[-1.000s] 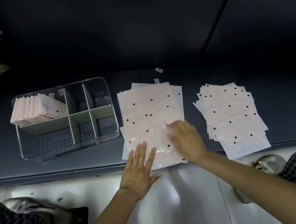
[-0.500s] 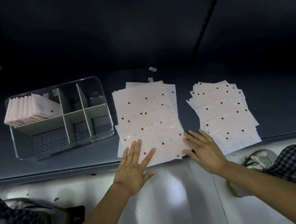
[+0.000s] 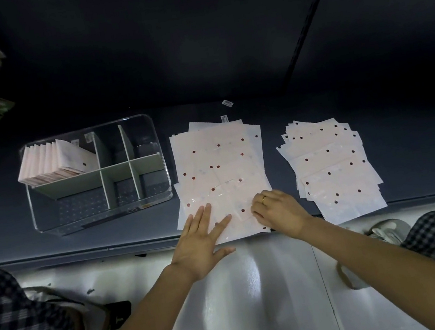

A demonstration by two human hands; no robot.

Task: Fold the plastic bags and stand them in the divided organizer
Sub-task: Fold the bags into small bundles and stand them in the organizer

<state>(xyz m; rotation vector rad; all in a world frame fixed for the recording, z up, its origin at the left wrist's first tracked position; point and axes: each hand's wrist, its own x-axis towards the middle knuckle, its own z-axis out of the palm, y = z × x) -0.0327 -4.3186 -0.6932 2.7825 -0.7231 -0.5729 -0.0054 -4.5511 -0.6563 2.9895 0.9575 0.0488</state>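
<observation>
Right of the organizer (image 3: 97, 175), the left hand (image 3: 199, 243) lies flat and released on the bag pile (image 3: 220, 170) while the right hand (image 3: 279, 213) curls, pinching the top bag's near edge.

No text can be read anywhere in the frame. Two small white labels (image 3: 227, 102) near the upper centre, one on the dark table (image 3: 399, 96) and one at the top edge of the middle bag stack (image 3: 218, 161), carry print too small to make out. Stickers on the organizer (image 3: 96, 178) at centre left are blurred too.
</observation>
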